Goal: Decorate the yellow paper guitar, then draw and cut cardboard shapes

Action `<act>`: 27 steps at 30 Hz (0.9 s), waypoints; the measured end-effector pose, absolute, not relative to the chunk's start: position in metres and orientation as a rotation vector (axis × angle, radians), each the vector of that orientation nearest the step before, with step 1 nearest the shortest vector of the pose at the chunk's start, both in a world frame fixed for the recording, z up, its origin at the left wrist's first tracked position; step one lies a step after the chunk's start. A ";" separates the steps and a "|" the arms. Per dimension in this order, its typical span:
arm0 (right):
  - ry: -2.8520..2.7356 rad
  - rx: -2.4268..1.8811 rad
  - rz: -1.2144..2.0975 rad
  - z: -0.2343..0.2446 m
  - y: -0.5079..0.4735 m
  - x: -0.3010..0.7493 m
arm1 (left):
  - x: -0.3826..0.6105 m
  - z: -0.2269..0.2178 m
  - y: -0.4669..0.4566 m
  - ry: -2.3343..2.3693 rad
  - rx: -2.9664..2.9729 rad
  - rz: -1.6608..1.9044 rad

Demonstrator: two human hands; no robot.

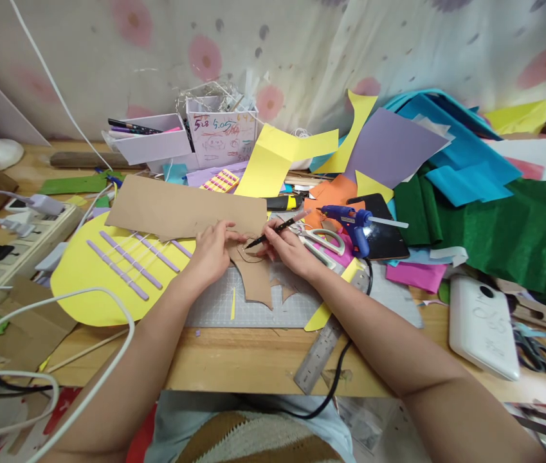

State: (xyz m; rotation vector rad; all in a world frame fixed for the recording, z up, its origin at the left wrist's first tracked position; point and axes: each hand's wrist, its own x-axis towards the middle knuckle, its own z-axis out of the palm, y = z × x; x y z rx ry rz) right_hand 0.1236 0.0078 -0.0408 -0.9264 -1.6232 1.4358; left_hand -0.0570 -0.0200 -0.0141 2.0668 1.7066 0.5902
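Note:
My left hand (pixel 212 251) presses its fingers flat on a brown cardboard piece (pixel 256 273) that lies on the grey cutting mat (pixel 253 308). My right hand (pixel 289 247) grips a black pen (pixel 277 229) whose tip touches the cardboard, where a drawn curved line shows. A larger brown cardboard sheet (pixel 181 209) lies just behind my left hand. To the left rests a yellow paper shape (pixel 94 276) with several purple strips (pixel 125 260) on it.
A blue glue gun (pixel 352 222), white-handled scissors (pixel 323 241) and a metal ruler (pixel 323 350) lie right of my right hand. Colored paper sheets and green felt (pixel 504 238) pile at right. Purple boxes (pixel 222 135) stand behind. A power strip (pixel 17 244) and white cables (pixel 60 334) are on the left.

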 end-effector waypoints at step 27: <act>-2.230 -0.925 0.857 -0.030 -0.002 0.125 | -0.061 -0.018 -0.020 1.715 2.092 0.545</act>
